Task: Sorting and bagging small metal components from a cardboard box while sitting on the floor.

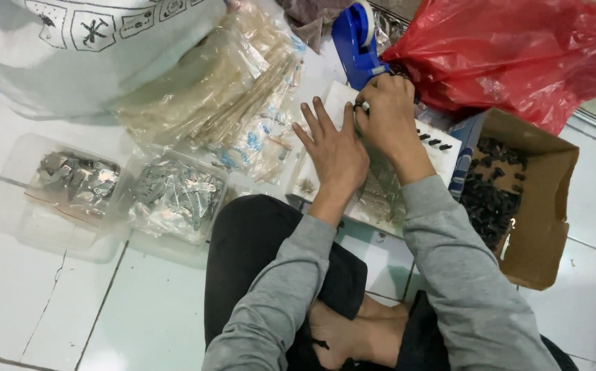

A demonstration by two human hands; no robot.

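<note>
My left hand (334, 145) lies flat, fingers spread, on a small clear packet on a white foam board (442, 148) in front of my crossed legs. My right hand (387, 113) is curled just beyond it, fingertips pinched at the packet's far edge beside the blue tape dispenser (354, 41). What the right fingers pinch is hidden. A few small black pieces (435, 142) stick up from the board to the right of my hands.
A heap of clear plastic packets (222, 96) lies to the left. Two clear tubs (92, 189) hold grey metal parts. A cardboard box (538, 206) of black pieces stands right, a red plastic bag (518, 51) behind it, a white sack (92, 48) far left.
</note>
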